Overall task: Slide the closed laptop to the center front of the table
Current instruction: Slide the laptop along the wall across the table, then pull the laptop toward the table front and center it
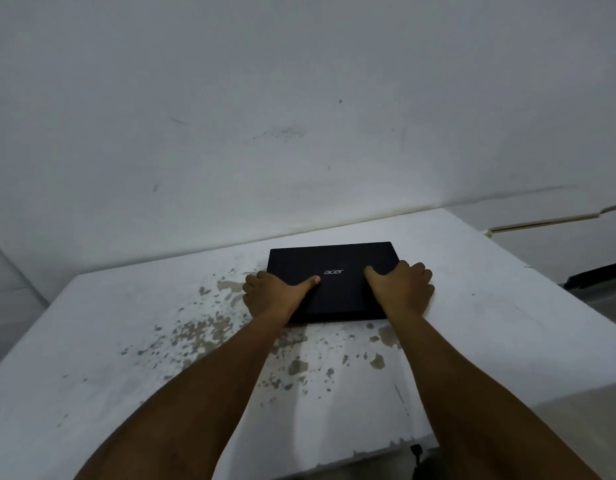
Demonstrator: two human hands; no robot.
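A closed black laptop (334,268) with a silver logo on its lid lies flat on the white table (490,323), toward the far side near the wall. My left hand (272,296) grips its left edge, thumb on the lid and fingers curled around the side. My right hand (401,289) holds the right edge the same way, thumb resting on top. Both forearms reach out over the table's middle and hide part of the laptop's near corners.
The tabletop's white paint is chipped in grey patches (209,334) in front of and left of the laptop. A plain white wall (299,116) rises right behind the table. A dark object (417,452) hangs below the near edge.
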